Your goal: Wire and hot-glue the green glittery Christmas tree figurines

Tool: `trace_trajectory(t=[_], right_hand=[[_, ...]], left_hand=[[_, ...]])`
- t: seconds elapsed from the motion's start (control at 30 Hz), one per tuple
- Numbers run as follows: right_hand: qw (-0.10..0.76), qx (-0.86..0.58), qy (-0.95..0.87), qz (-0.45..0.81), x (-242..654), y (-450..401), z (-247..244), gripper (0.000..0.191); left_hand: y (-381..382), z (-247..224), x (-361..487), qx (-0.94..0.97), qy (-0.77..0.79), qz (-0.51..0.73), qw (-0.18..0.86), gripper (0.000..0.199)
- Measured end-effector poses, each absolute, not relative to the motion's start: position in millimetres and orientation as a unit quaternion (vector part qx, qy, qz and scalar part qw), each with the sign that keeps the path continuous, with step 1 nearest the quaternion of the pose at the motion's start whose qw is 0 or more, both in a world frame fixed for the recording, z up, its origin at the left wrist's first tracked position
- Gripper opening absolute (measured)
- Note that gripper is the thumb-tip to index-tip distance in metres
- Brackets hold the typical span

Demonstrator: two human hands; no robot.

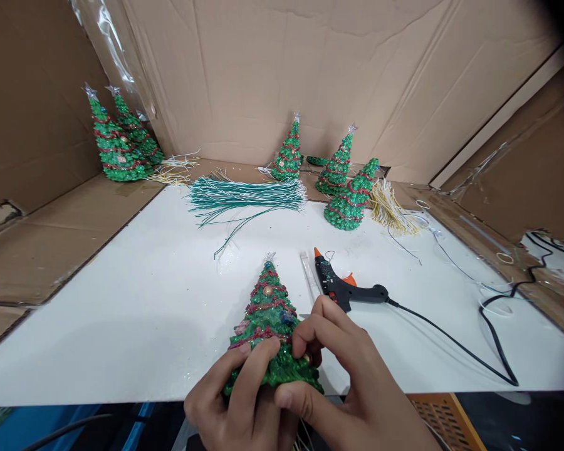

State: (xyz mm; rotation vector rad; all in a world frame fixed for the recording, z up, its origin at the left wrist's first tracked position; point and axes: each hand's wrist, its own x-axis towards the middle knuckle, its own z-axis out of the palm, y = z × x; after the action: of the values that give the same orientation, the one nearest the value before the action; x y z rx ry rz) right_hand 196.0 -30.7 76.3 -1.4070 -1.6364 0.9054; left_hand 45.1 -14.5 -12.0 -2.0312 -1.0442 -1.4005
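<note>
Close to me, at the table's front edge, a small green glitter Christmas tree [273, 307] leans back with its clear star pointing away. Red garland, a gold ball and small gift boxes decorate it. My left hand [237, 394] is closed around its lower left side, fingers lying over the front. My right hand [343, 369] pinches the lower right side, thumb at the base and curled fingers by a gold ball; the fingertips are partly hidden. Just beyond my right hand a black glue gun [345, 289] with an orange nozzle lies beside a clear glue stick [309, 275].
Behind lies a bundle of green and white wires [249, 195]. Other small trees stand at the back left [117, 147] and back right [350, 200], near yellow and white wires [392, 210]. The glue gun's black cord [451, 341] crosses the right side. Cardboard walls [282, 69] enclose the white table [122, 294].
</note>
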Motion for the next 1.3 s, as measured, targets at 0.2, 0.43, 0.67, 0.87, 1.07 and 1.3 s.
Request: trace_trajectory(t=[0.2,0.43,0.67,0.87,1.07,1.3], right_hand=[[0.391,-0.547,-0.632,0.384,196.2,-29.4,76.5,0.016],[0.387,-0.548,-0.633,0.386,196.0,-29.8,76.7,0.016],[0.385,-0.549,-0.647,0.364,195.4,-29.6,75.8,0.016],[0.392,-0.545,-0.643,0.368,195.4,-28.5,75.7,0.017],[0.388,-0.546,-0.64,0.376,195.5,-29.0,75.3,0.016],[0.392,-0.541,-0.639,0.38,196.1,-30.2,72.2,0.019]], left_hand=[[-14.3,-12.0,46.2,-0.728,-0.392,-0.51,0.238,0.021],[-16.9,-17.8,46.7,-0.719,-0.406,-0.512,0.237,0.019],[-16.6,-16.1,47.3,-0.727,-0.399,-0.509,0.232,0.02],[-17.3,-16.2,46.8,-0.725,-0.397,-0.513,0.233,0.021],[-17.2,-17.1,46.4,-0.721,-0.4,-0.517,0.228,0.022],[-15.3,-16.7,46.0,-0.728,-0.39,-0.513,0.234,0.021]])
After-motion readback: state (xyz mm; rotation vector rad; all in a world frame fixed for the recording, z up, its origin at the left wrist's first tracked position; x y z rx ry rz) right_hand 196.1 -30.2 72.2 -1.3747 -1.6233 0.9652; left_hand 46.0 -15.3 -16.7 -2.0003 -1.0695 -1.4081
